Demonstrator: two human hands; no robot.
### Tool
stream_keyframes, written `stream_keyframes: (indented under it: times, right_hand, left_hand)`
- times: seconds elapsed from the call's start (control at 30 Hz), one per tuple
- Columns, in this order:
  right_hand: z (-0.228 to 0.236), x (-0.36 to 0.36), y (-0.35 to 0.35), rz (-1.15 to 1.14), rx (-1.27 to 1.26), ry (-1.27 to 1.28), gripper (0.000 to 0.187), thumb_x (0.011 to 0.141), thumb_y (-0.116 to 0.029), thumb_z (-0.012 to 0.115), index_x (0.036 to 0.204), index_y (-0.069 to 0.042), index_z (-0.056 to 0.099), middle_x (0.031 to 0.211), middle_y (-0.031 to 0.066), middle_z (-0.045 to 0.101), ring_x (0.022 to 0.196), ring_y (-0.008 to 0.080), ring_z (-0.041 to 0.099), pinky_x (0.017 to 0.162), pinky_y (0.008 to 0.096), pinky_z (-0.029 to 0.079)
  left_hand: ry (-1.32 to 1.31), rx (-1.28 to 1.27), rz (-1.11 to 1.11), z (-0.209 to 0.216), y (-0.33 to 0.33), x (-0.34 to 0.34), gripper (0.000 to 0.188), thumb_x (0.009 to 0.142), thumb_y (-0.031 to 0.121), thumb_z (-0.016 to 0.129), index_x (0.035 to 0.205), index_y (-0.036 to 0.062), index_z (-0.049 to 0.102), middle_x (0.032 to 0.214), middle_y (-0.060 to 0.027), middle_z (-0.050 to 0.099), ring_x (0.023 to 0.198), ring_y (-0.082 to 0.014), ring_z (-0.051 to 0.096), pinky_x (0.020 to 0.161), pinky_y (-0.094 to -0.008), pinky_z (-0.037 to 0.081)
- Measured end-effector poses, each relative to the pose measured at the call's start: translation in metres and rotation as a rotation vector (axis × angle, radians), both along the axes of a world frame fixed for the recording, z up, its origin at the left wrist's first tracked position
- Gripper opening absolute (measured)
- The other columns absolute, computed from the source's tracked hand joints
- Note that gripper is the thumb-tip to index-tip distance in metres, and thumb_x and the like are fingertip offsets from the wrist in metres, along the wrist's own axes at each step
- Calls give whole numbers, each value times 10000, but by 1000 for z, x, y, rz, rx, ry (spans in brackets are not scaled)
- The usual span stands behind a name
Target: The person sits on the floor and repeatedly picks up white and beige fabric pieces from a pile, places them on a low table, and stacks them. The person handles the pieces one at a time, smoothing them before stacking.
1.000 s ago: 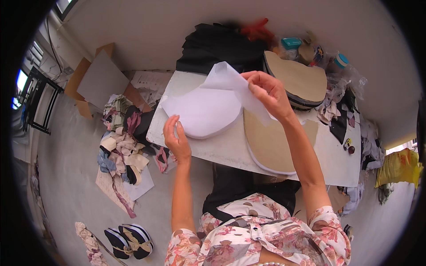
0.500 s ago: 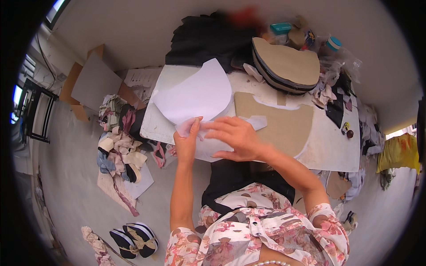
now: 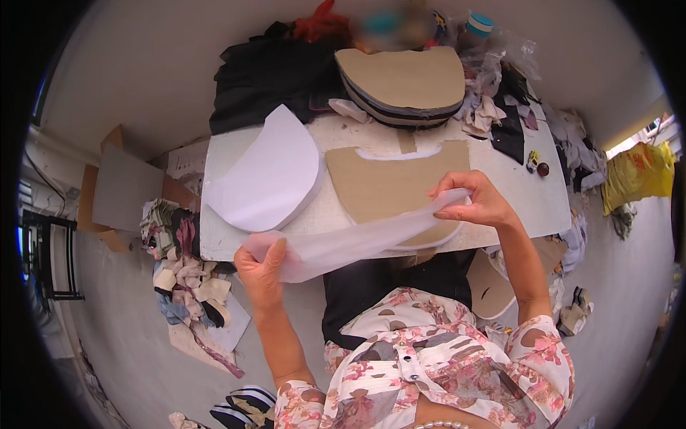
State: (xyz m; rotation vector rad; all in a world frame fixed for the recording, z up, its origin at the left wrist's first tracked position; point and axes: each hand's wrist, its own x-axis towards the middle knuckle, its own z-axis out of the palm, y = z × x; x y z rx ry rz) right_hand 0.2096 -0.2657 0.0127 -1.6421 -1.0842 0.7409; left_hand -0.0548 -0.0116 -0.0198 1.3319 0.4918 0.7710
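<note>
Pair of bare hands, ours, which we hold out well apart, both pinching.
Left hand (image 3: 261, 273): thumb up, fingers curled behind; our left forearm (image 3: 285, 348) slants outward. Right hand (image 3: 477, 201): reaches farther forward, thumb below forefinger, tips pointing inward; our right forearm (image 3: 526, 268) stands steep, wrist bent leftward.

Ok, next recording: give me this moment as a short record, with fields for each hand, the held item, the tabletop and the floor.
left hand: pinching one end of the thin sheet
right hand: pinching the other end
held item: whitish, translucent, spread between both hands
table, left: white curved piece
table, middle: beige curved piece, partly hidden by the sheet
table, back: beige-topped stack; black material to its left
floor, left: heap of fabric scraps
</note>
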Motion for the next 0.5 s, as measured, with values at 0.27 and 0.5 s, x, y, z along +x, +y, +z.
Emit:
stream_keyframes:
  times: [0.27,0.5]
  right_hand:
    - [-14,21,-53,-338,173,331,196,769,-144,759,836,-43,606,773,-5,617,714,82,575,651,213,451]
    - [-75,55,-47,-520,128,252,152,839,-173,695,843,-41,620,763,-17,595,718,64,534,666,217,421]
  left_hand:
    - [31,-211,-218,-16,-8,74,130,882,126,672,876,4,628,698,-45,635,565,-99,569,520,-220,451]
    - [214,-118,-157,-68,-2,125,144,910,171,643,869,33,647,686,0,632,549,-50,533,496,-183,379]
